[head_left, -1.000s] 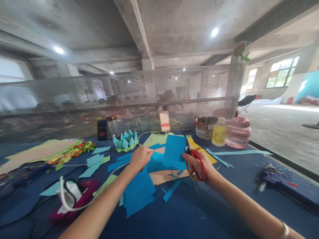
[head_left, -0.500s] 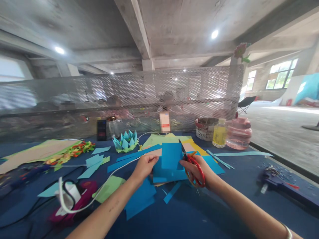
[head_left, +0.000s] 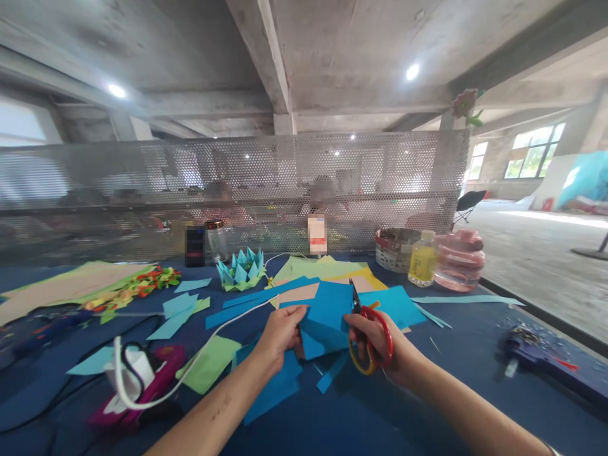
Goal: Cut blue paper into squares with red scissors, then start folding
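Observation:
My left hand (head_left: 284,329) pinches the left edge of a blue paper sheet (head_left: 330,313), held up over the table. In my right hand (head_left: 373,335) are scissors (head_left: 390,339) with red and yellow handles. Their dark blades point up and lie along the sheet's right edge; whether they are parted is hard to tell. More blue paper (head_left: 396,305) lies behind and to the right of the sheet. Blue pieces (head_left: 278,396) rest below my left wrist, and a narrow blue strip (head_left: 332,373) lies between my hands.
At the left are a blue-green folded paper piece (head_left: 241,271), green paper (head_left: 209,364), a white cable (head_left: 197,361) and a magenta object (head_left: 166,367). A basket (head_left: 396,250), yellow bottle (head_left: 422,259), pink jug (head_left: 460,263) and glue gun (head_left: 527,354) stand or lie right.
The blue sheet has tilted and come lower, with my left hand moving a little down and closer in. The scissors have turned slightly beside its right edge.

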`<state>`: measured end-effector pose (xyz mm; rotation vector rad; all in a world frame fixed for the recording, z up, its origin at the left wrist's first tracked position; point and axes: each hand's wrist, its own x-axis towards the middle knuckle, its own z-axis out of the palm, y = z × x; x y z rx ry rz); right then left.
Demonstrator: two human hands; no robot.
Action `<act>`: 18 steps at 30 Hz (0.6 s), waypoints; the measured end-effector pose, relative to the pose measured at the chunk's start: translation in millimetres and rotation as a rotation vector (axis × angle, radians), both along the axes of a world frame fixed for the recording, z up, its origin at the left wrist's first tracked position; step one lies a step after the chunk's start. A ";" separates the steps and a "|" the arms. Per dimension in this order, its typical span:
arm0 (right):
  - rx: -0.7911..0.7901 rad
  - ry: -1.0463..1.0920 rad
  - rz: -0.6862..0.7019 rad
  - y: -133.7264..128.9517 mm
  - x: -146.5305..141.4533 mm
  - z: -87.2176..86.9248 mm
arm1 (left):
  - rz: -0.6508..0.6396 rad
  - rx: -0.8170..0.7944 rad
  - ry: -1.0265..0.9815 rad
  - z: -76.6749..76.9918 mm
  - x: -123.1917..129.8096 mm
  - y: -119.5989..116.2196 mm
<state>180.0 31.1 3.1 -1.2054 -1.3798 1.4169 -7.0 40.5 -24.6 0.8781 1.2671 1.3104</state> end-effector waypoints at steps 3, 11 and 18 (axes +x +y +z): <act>-0.057 -0.003 -0.003 1.4 -0.9 -4.8 | -0.014 -0.009 -0.013 -0.1 1.8 -1.6; -0.129 0.067 -0.015 -3.7 -7.8 -7.6 | 0.084 0.029 -0.126 12.7 7.0 -7.5; -0.105 0.117 0.004 -8.9 -15.5 -13.2 | 0.064 0.112 -0.390 11.1 17.9 -10.4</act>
